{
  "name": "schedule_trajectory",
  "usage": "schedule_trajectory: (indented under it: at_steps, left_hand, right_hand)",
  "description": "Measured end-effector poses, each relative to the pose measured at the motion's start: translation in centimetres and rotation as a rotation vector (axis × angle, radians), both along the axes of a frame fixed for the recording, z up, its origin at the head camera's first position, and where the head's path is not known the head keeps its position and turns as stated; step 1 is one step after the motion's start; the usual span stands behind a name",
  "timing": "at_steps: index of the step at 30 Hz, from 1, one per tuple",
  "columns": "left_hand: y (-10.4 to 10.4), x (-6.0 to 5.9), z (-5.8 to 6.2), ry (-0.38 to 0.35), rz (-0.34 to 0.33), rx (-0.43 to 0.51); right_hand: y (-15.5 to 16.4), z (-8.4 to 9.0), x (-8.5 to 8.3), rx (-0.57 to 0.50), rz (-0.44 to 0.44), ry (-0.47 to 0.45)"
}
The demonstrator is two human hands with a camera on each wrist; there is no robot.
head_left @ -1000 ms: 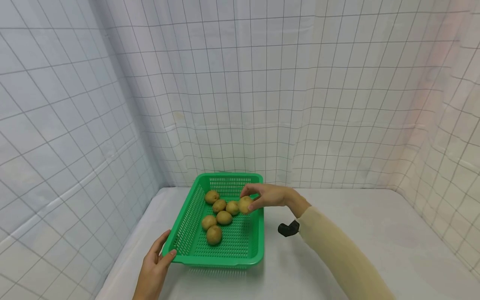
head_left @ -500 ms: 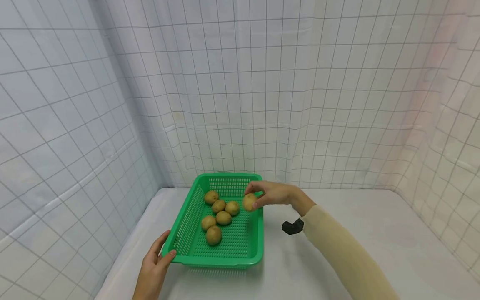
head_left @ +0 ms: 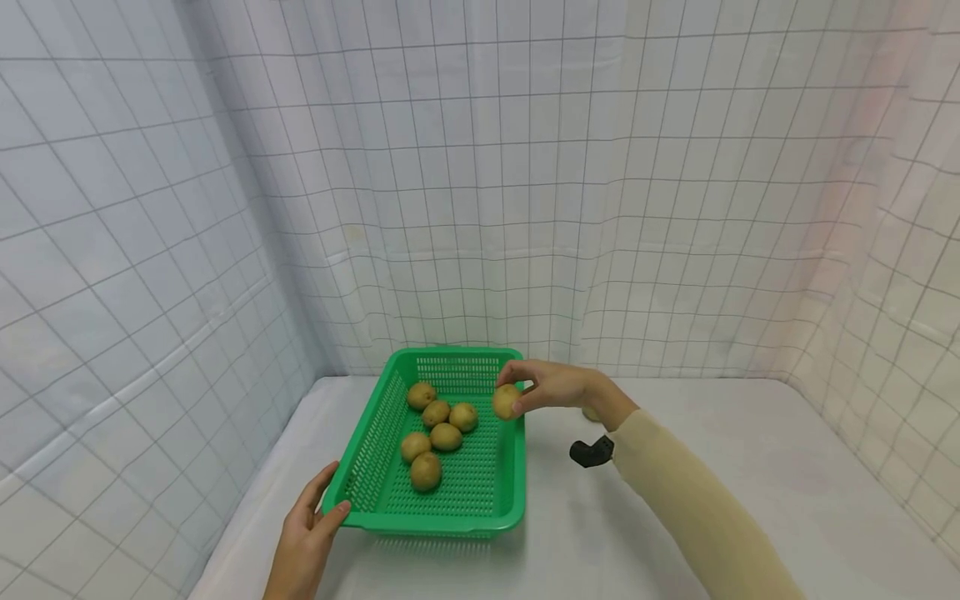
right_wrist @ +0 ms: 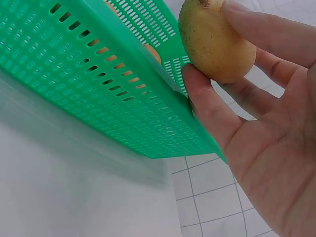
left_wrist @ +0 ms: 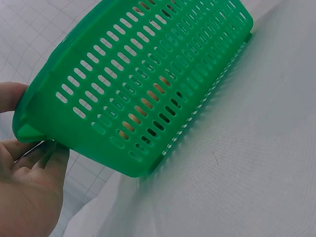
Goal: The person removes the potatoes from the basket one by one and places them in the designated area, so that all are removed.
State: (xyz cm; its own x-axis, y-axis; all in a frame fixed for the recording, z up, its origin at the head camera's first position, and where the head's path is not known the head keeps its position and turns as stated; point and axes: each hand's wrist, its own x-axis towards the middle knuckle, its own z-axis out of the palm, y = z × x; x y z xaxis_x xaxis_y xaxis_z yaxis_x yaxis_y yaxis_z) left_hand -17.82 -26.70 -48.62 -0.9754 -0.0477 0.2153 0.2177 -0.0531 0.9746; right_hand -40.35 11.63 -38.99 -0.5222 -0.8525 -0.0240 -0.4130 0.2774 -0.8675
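Note:
A green plastic basket (head_left: 431, 523) with slotted walls stands on the white table, several potatoes (head_left: 446, 437) lying loose inside it. My left hand (head_left: 303, 533) grips the basket's near left corner, thumb over the rim; in the left wrist view the fingers of that hand (left_wrist: 32, 187) lie under the rim. Above the basket's right rim, my right hand (head_left: 551, 386) pinches one potato (head_left: 506, 402) between thumb and fingers. The right wrist view has this potato (right_wrist: 215, 42) raised just beside the basket wall (right_wrist: 113, 64).
A black wrist device (head_left: 592, 452) shows by the right sleeve (head_left: 697, 508). Behind the right wrist, a yellowish round thing (head_left: 591, 414) is mostly hidden on the table (head_left: 720, 433). White gridded curtains (head_left: 450, 208) enclose the back and sides.
My right hand has moved a little right and up with the potato, from over the basket's inside to its right rim. The left hand and basket are nearly still.

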Motion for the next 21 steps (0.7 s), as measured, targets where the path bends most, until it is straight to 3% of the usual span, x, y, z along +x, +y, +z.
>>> schedule_trajectory:
  at_steps: [10,21]
  left_hand:
    - [-0.1,-0.2,0.0,0.011,-0.007,0.002]
    - [-0.1,-0.2,0.0,0.006,-0.001,-0.008]
  right_hand:
    - [0.9,-0.5,-0.2,-0.030,0.020,0.017]
    - [2.6,-0.8,-0.2,0.006,-0.027,0.058]
